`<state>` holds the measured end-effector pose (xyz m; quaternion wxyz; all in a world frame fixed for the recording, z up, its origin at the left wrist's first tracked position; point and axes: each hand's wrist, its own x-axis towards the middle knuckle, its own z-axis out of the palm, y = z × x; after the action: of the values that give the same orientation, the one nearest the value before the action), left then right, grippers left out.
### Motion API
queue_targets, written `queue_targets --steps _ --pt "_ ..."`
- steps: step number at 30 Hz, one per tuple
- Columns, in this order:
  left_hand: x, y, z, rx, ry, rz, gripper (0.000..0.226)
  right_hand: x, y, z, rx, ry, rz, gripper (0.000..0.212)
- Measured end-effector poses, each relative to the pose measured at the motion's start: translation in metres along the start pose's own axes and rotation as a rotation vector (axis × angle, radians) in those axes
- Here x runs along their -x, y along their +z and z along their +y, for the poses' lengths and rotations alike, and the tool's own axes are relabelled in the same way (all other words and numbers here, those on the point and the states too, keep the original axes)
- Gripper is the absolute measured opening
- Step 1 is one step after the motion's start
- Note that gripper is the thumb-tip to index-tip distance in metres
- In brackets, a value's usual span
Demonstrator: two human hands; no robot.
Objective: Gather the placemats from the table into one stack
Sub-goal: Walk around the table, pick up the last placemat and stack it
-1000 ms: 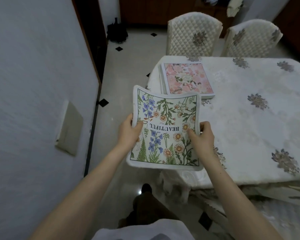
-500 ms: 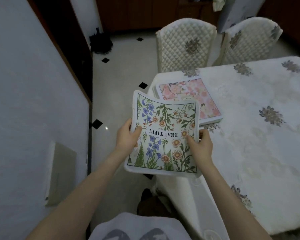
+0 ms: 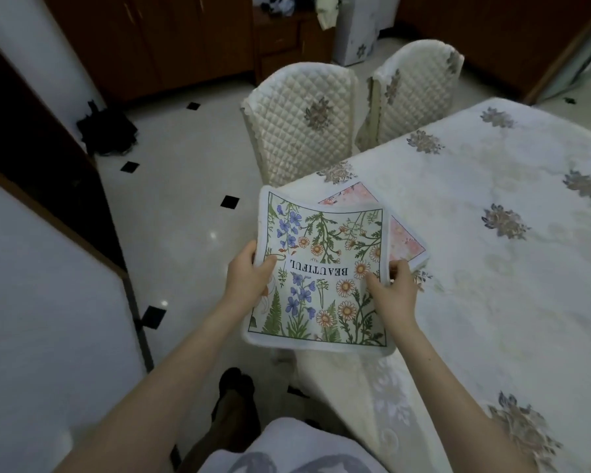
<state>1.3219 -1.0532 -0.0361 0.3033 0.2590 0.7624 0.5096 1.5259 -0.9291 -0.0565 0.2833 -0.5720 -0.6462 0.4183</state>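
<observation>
I hold a white placemat (image 3: 325, 268) printed with green ferns, blue and orange flowers and the word BEAUTIFUL upside down. My left hand (image 3: 249, 273) grips its left edge and my right hand (image 3: 391, 290) grips its right edge. It hangs slightly bowed above the near corner of the table (image 3: 492, 268). Behind it, a stack of placemats topped by a pink floral placemat (image 3: 403, 242) lies on that corner, mostly hidden by the held mat.
Two quilted cream chairs (image 3: 304, 124) (image 3: 413, 93) stand at the table's far side. A white wall (image 3: 48, 302) and dark door frame are on my left. A black bag (image 3: 106, 131) lies on the tiled floor. Wooden cabinets line the back.
The held placemat has moved forward and now overlaps the pink-topped stack. My view has shifted closer to the table corner. Both hands keep their grip.
</observation>
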Motion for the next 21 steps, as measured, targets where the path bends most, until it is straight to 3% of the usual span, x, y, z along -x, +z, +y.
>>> queue_targets --steps 11,21 --pt "-0.122 -0.056 0.018 -0.051 0.127 -0.350 0.019 0.011 0.075 -0.049 -0.069 0.181 0.343 0.022" --pt "-0.185 -0.017 0.022 -0.113 0.146 -0.529 0.009 -0.011 0.085 -0.052 -0.064 0.284 0.512 0.021"
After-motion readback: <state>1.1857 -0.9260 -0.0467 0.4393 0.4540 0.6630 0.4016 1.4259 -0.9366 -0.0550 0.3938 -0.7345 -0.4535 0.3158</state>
